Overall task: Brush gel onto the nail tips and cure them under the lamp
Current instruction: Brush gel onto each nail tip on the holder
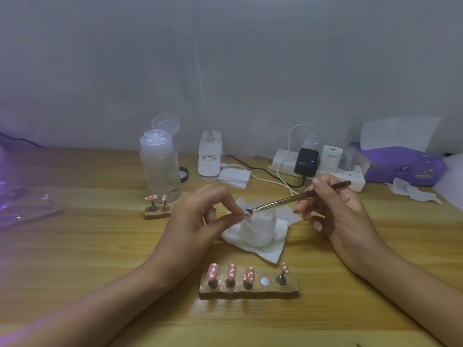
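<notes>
Head view: left hand (198,216) pinches a small nail tip (246,215) over the white jar (258,226); right hand (333,209) grips the brush (295,197), bristles touching the tip. A slipping pinch could drop the wet tip into the jar.

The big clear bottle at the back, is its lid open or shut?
Open. The bottle has its flip lid tipped up behind the top.

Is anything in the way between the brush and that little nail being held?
Nothing visible. The right hand holds the brush, whose bristles meet the nail tip pinched by the left hand, just over the white jar.
</notes>
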